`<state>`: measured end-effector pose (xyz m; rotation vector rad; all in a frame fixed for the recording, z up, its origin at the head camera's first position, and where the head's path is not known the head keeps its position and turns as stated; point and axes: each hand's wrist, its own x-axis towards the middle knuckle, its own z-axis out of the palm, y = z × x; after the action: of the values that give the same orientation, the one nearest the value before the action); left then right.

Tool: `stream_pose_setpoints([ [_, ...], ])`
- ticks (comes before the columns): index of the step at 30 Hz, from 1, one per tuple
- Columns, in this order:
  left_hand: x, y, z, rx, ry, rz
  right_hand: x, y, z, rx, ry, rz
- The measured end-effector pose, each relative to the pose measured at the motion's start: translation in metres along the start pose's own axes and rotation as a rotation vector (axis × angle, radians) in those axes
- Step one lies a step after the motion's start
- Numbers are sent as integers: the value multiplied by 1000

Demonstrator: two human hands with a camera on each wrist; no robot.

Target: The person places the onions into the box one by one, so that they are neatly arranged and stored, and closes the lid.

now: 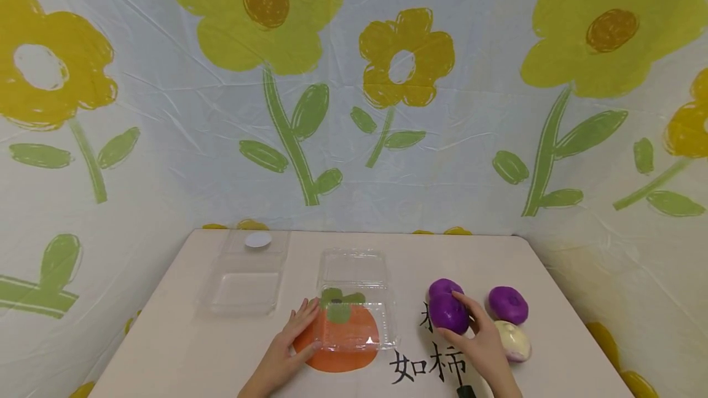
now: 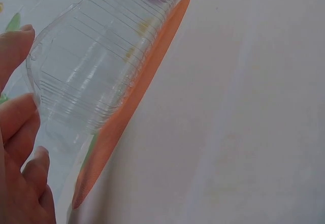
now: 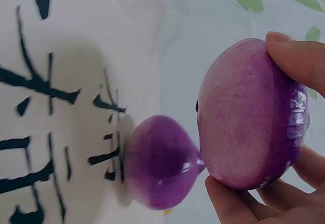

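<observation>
The right hand [image 1: 478,335] is gripping a purple onion [image 1: 449,315] above the surface [image 1: 166,349], in front of a second onion [image 1: 442,287]. The left hand [image 1: 284,343], fingers extended, is touching the left edge of an open clear container [image 1: 354,329] lying between the well-separated hands.

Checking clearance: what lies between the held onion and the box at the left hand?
In the head view, no object stands between the held onion and the box: just tabletop and part of a black character.
</observation>
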<state>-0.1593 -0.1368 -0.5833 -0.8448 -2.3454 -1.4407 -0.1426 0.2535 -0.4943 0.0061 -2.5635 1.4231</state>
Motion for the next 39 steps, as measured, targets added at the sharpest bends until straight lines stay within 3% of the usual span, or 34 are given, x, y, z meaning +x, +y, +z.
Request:
stream_pose_setpoints([
  [5,1,1,0,-12,3,-11,12,-9,3,10,2,-64],
  [13,1,-4,1,8,24,52,28,-27,14,64,-19,-123],
  [29,1,-5,0,21,31,62,50,-64,57,150,-89,-203],
  [33,1,-5,0,26,35,61,52,-74,70,201,-121,-187],
  [39,3,-1,1,14,61,93,41,-109,81,235,-168,-202],
])
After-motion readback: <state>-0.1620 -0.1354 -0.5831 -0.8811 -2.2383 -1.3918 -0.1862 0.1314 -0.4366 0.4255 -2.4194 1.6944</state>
